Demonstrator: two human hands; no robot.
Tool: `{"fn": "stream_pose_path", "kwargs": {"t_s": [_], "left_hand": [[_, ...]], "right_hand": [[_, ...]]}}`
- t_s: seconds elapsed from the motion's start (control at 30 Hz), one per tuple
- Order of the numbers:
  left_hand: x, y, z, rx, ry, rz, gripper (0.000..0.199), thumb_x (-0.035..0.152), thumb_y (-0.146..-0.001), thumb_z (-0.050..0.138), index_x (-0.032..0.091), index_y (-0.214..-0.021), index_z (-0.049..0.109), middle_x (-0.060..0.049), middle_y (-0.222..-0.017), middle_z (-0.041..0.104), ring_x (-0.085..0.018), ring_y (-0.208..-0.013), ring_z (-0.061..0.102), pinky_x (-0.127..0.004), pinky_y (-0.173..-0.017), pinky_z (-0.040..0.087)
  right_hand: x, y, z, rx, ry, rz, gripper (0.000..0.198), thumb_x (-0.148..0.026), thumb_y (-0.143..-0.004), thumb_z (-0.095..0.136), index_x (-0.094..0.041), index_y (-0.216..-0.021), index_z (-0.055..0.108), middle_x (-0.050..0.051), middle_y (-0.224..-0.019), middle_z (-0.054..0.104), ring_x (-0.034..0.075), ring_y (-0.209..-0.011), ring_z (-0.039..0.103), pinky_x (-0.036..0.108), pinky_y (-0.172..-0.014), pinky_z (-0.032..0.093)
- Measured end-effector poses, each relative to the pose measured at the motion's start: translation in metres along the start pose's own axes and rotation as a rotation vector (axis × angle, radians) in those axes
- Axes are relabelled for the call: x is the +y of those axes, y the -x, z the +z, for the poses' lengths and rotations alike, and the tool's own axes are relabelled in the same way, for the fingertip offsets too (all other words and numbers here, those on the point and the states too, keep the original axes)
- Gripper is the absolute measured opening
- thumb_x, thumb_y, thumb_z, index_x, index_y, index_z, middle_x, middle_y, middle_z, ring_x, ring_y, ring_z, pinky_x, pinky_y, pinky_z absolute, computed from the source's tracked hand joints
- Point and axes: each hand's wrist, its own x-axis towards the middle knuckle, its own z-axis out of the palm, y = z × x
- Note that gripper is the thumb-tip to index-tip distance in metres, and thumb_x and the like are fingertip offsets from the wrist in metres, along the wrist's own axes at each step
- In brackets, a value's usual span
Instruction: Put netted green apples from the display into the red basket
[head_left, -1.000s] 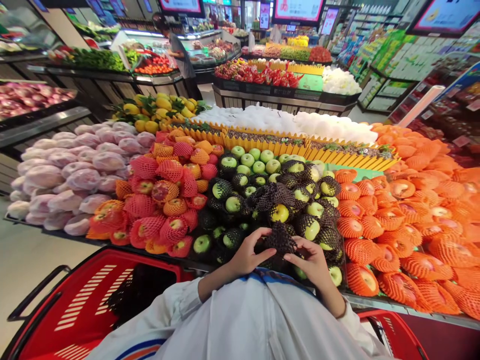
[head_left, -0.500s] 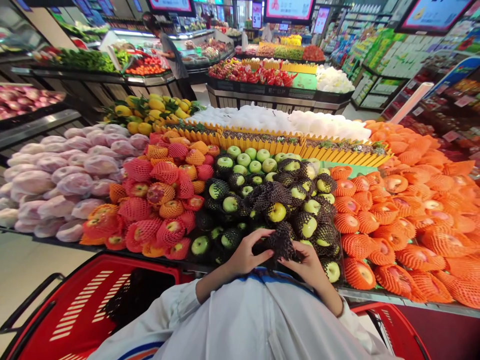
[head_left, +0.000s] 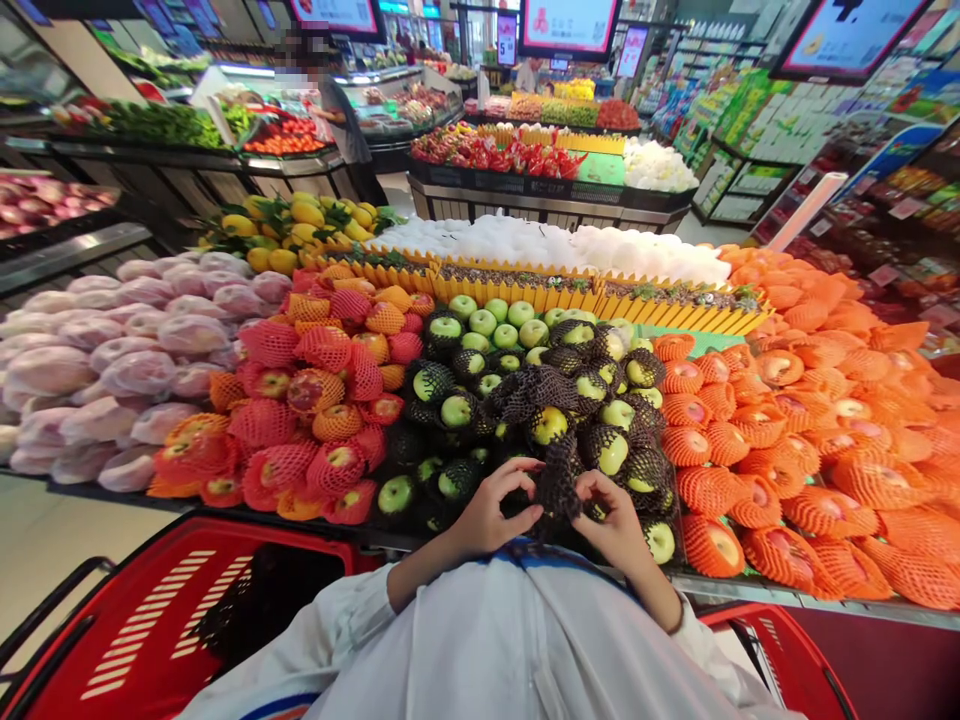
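- Green apples (head_left: 551, 425) have slid left in frame
- Two hands — left hand (head_left: 491, 512), right hand (head_left: 616, 518) — fingertips clamped on one black net (head_left: 557, 480), lower centre
- Net: dark, crumpled, open-meshed, bunched upright

The foam net (head_left: 556, 478) is basically black, open lattice pattern. Apples (head_left: 520, 313) are mostly bright green, netted fruit (head_left: 277, 430) beside them pink and orange, basket (head_left: 79, 630) red with black trim, clothing (head_left: 480, 630) white with a blue-and-orange stripe (head_left: 279, 709). Basket contents (head_left: 244, 600) look black, but it's murky.

two hands (head_left: 493, 512) (head_left: 611, 520) are holding one black net (head_left: 558, 482); two red baskets (head_left: 112, 610) (head_left: 806, 665) and three large screens (head_left: 341, 14) (head_left: 568, 28) (head_left: 855, 35) are showing.
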Motion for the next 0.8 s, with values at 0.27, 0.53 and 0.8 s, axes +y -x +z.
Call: {"fn": "stream_pose_path", "kwargs": {"t_s": [0.27, 0.53, 0.8], "left_hand": [[-0.007, 0.001, 0.002, -0.069, 0.031, 0.149, 0.015, 0.030, -0.082, 0.074, 0.017, -0.080, 0.066, -0.017, -0.130, 0.061, -0.027, -0.115, 0.064, -0.039, -0.097, 0.054], [-0.016, 0.000, 0.009, -0.046, -0.182, 0.219, 0.008, 0.025, -0.082, 0.075, 0.018, -0.082, 0.070, -0.015, -0.132, 0.061, -0.027, -0.120, 0.062, -0.035, -0.093, 0.056], [-0.017, 0.002, 0.009, 0.074, -0.282, 0.249, 0.009, 0.020, -0.086, 0.070, 0.018, -0.095, 0.070, -0.016, -0.140, 0.054, -0.026, -0.122, 0.060, -0.035, -0.092, 0.055]], "right_hand": [[0.031, -0.004, -0.019, 0.552, -0.472, 0.316, 0.041, -0.042, -0.073, 0.079, -0.025, -0.074, 0.042, -0.011, -0.056, 0.037, 0.007, -0.039, 0.031, 0.019, -0.037, 0.028], [0.022, 0.005, -0.003, 0.417, -0.719, 0.495, 0.027, -0.051, -0.080, 0.074, -0.025, -0.085, 0.067, 0.002, -0.079, 0.074, 0.020, -0.069, 0.068, 0.033, -0.063, 0.059], [-0.016, -0.005, 0.001, 0.282, -1.013, 0.419, 0.052, -0.068, -0.084, 0.057, -0.035, -0.123, 0.068, 0.004, -0.124, 0.073, 0.029, -0.122, 0.064, 0.055, -0.108, 0.049]]}}
